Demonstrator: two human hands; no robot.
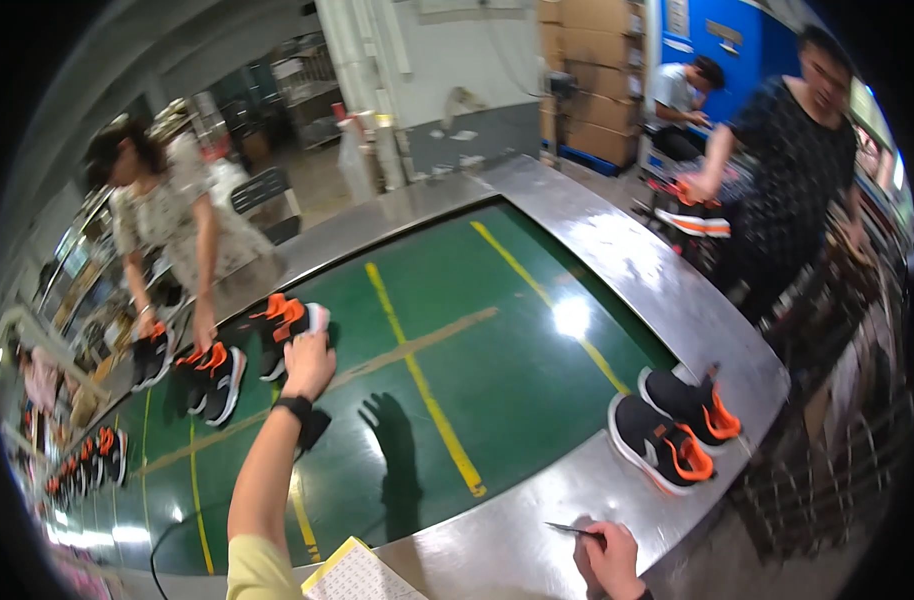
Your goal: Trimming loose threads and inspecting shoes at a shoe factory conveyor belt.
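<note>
A pair of black sneakers with orange linings and white soles (277, 330) is on the green conveyor belt (457, 340). My left hand (309, 364) reaches out to it, its fingers closed on the nearer sneaker; the fingertips are partly hidden. A black band circles my left wrist. Low on the right, my right hand (614, 558) is closed round a thin, dark, pointed tool (569, 528) above the metal edge. Its exact kind is too small to make out. Another pair of black and orange sneakers (667, 430) rests on the metal corner to the right.
Across the belt at left, a person's hands (205, 322) touch more sneakers (215, 380). Several others (92, 460) line the far left. A yellow-edged printed sheet (362, 578) lies nearest me. At right, another person (792, 170) holds an orange-trimmed shoe (692, 212) beside a wire basket (827, 480).
</note>
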